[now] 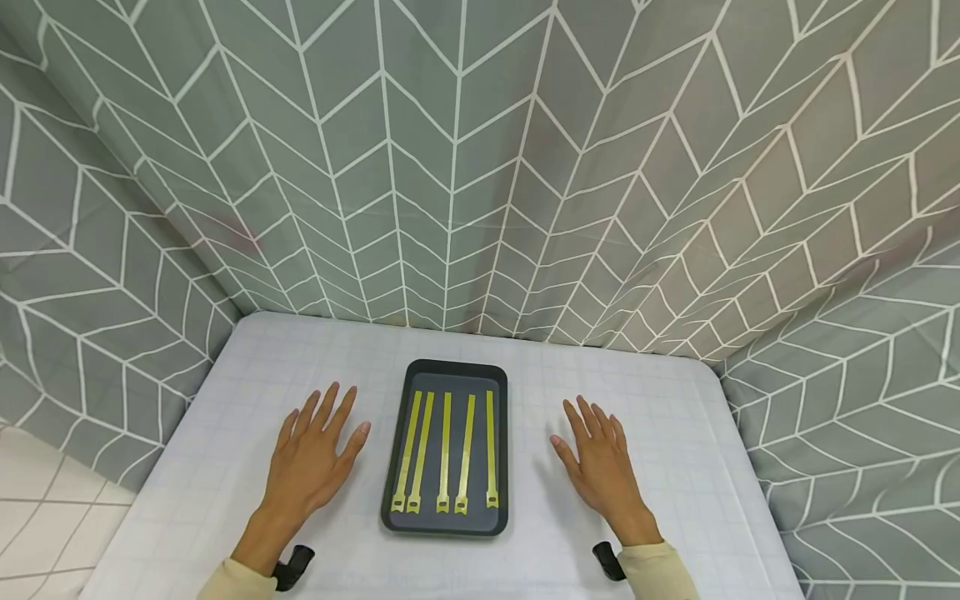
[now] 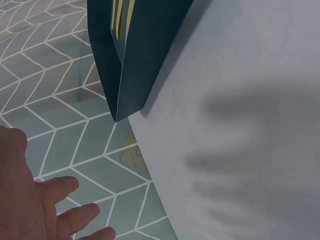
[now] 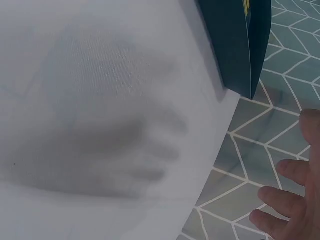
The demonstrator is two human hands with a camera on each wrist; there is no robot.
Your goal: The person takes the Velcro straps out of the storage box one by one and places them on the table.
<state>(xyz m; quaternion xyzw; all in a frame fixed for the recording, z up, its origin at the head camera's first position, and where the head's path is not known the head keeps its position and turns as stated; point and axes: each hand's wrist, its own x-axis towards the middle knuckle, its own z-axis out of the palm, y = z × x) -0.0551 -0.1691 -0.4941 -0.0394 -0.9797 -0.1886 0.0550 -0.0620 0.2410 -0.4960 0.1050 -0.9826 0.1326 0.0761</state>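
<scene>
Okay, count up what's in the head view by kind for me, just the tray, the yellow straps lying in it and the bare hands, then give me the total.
Yellow straps: 5
Dark tray: 1
Bare hands: 2, one left hand and one right hand
Total: 8

Table [image 1: 675, 417] in white, dark tray [image 1: 450, 367] aboard!
And there's the white cloth [image 1: 315, 350] (faintly gridded, rounded at the far corners), the tray sitting flat about midway across.

No readable text or labels
</scene>
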